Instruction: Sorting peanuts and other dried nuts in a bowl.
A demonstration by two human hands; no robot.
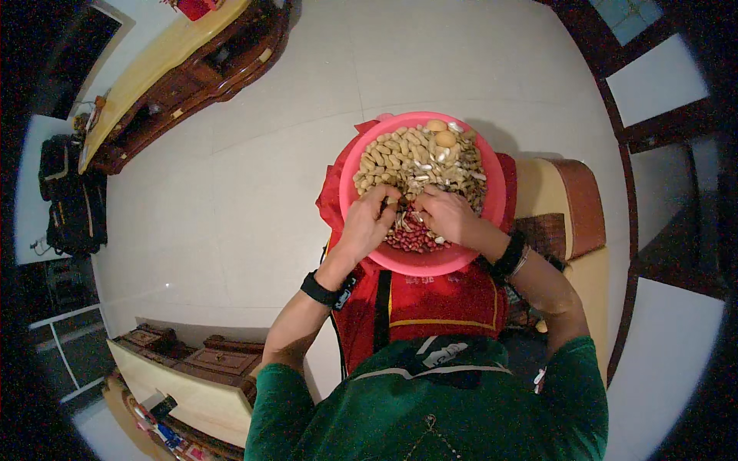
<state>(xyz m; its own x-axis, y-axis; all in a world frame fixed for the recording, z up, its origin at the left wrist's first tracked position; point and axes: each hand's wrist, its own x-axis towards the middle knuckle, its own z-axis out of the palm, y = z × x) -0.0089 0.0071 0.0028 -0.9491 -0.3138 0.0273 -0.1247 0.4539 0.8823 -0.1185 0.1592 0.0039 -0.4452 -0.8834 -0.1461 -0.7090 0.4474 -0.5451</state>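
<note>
A pink plastic basin [497, 173] rests on a red cloth bag or apron [444, 299] over my lap. Unshelled peanuts [392, 152] fill its far left part, and broken peanut shells [444, 173] spread over the right. Red-skinned peanut kernels [412, 236] are heaped at the near side. Two round tan items [445, 139] sit at the far edge. My left hand [372, 219] has thumb and fingers pinched around what looks like a peanut. My right hand [447, 213] is just beside it over the shells, fingers curled; whether it holds anything is hidden.
A cushioned sofa or bench [588, 265] is on the right. Tiled floor [259, 173] stretches ahead and left. A curved wooden cabinet [202, 75] stands at the far left, a black backpack [75, 201] beyond it, and a wooden table or cabinet [179, 392] at the near left.
</note>
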